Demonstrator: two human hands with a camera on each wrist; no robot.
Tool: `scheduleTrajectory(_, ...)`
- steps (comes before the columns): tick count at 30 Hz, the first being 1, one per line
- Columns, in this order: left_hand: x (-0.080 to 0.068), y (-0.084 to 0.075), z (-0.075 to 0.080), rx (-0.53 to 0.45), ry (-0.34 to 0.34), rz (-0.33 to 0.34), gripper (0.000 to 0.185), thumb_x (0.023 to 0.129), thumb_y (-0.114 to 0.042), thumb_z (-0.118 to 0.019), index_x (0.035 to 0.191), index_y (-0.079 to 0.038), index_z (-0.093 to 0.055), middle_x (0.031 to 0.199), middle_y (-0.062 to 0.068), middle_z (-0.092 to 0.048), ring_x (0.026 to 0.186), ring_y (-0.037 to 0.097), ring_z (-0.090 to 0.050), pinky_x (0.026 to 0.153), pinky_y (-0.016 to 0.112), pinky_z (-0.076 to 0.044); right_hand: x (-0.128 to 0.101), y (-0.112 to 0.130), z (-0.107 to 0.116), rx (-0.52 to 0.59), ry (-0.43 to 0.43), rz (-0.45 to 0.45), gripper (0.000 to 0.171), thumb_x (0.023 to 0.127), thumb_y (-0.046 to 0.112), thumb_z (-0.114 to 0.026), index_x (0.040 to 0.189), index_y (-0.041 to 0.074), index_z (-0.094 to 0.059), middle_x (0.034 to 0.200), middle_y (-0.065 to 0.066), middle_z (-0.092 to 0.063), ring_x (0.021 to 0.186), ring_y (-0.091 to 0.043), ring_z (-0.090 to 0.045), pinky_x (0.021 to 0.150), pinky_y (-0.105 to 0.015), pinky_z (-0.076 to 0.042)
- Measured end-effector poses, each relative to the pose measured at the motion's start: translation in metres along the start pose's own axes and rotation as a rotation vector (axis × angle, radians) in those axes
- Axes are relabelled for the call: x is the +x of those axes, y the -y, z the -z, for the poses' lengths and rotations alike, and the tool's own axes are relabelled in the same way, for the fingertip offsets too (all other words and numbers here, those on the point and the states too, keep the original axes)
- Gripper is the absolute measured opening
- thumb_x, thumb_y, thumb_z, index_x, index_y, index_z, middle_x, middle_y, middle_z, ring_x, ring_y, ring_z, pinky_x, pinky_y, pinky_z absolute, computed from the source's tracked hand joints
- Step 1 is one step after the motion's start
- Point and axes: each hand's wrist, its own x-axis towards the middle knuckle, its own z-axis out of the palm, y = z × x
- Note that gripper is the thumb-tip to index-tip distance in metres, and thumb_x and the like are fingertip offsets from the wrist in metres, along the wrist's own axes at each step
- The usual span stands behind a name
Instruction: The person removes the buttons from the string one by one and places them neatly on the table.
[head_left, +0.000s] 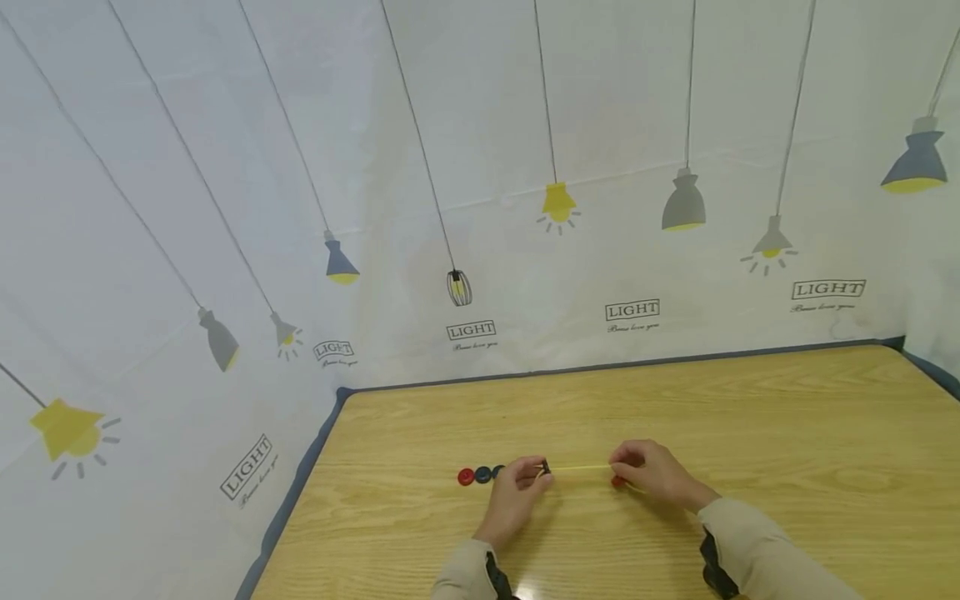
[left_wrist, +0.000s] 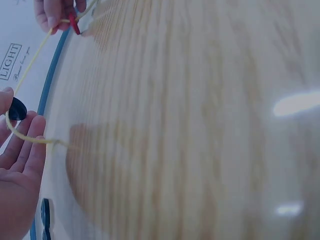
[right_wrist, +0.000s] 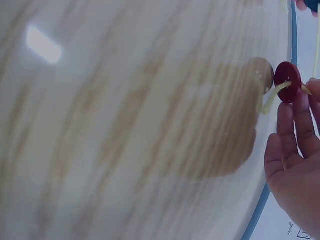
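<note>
A person is stretching a yellow string [head_left: 581,467] between both hands over a wooden table [head_left: 750,433]. The left hand [head_left: 517,492] is pinching a dark button [left_wrist: 17,109] on the string; the right hand [head_left: 651,471] is pinching a red button [right_wrist: 288,82] already threaded. Judging by this, threading is partly done: a loose red button [head_left: 466,477] and a loose dark button [head_left: 483,474] are waiting just beside the left hand. No containers are showing.

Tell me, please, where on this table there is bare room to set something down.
The wooden table lies bare right of the right hand and along the far edge by the curtain. It is crowded between the left hand and right hand, where the yellow string runs, and by the loose buttons left.
</note>
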Motion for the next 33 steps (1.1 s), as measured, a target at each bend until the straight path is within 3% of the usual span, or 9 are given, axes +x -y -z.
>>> scheduleTrajectory(2,-0.003,-0.004,0.006,0.013,0.015,-0.002,0.034,0.085,-0.018,-0.061,0.113,0.000,-0.056,0.099,0.004,-0.059,0.090,0.017,-0.056,0.078,0.027,-0.045,0.000,-0.002,0.001,-0.002,0.006,-0.004,0.010,0.086,0.011,-0.057,0.087,0.003,-0.062,0.083,-0.001,-0.060,0.078,-0.016,-0.055,0.069,-0.028,-0.045)
scheduleTrajectory(8,-0.021,-0.038,0.024,0.040,0.050,0.003,0.031,0.086,-0.012,-0.058,0.111,0.006,-0.055,0.099,0.014,-0.059,0.090,0.025,-0.056,0.078,0.030,-0.046,-0.001,-0.005,0.001,-0.002,0.027,0.003,0.009,0.085,0.010,-0.057,0.086,0.002,-0.061,0.082,-0.001,-0.060,0.075,-0.013,-0.055,0.066,-0.025,-0.045)
scheduleTrajectory(10,-0.023,-0.039,0.028,0.043,0.052,-0.002,0.030,0.086,-0.010,-0.058,0.110,0.007,-0.055,0.097,0.015,-0.059,0.089,0.026,-0.056,0.077,0.029,-0.046,-0.001,-0.005,0.002,-0.001,0.031,0.008,0.008,0.086,0.009,-0.057,0.086,0.002,-0.061,0.082,-0.002,-0.060,0.075,-0.012,-0.055,0.066,-0.024,-0.045)
scheduleTrajectory(13,-0.021,-0.034,0.032,0.044,0.049,-0.020,0.028,0.085,-0.007,-0.059,0.108,0.009,-0.056,0.095,0.016,-0.059,0.088,0.028,-0.056,0.076,0.031,-0.046,-0.002,-0.005,0.003,0.010,0.039,0.015,0.009,0.086,0.009,-0.057,0.087,0.001,-0.061,0.082,-0.002,-0.060,0.074,-0.012,-0.055,0.064,-0.024,-0.045)
scheduleTrajectory(20,-0.017,0.002,0.044,0.100,0.069,-0.027,0.031,0.084,-0.013,-0.061,0.109,0.004,-0.057,0.094,0.007,-0.058,0.086,0.019,-0.056,0.074,0.025,-0.046,-0.001,-0.004,0.005,0.024,0.046,0.011,0.009,0.086,0.009,-0.057,0.086,0.001,-0.061,0.082,-0.003,-0.060,0.074,-0.013,-0.055,0.065,-0.024,-0.046)
scheduleTrajectory(27,-0.023,0.015,0.062,0.093,0.079,-0.063,0.028,0.083,-0.011,-0.062,0.107,0.004,-0.058,0.100,0.014,-0.059,0.090,0.026,-0.057,0.075,0.027,-0.047,-0.001,-0.007,0.006,0.030,0.050,0.011,0.008,0.085,0.008,-0.057,0.086,0.001,-0.061,0.082,-0.003,-0.060,0.074,-0.013,-0.055,0.065,-0.024,-0.046)
scheduleTrajectory(33,-0.029,0.016,0.075,0.127,0.078,-0.043,0.029,0.083,-0.013,-0.062,0.108,0.003,-0.058,0.106,0.016,-0.058,0.093,0.027,-0.058,0.076,0.027,-0.047,0.000,-0.005,0.005,0.035,0.048,0.006,0.008,0.085,0.008,-0.057,0.086,0.001,-0.061,0.082,-0.004,-0.060,0.074,-0.014,-0.054,0.063,-0.024,-0.045)
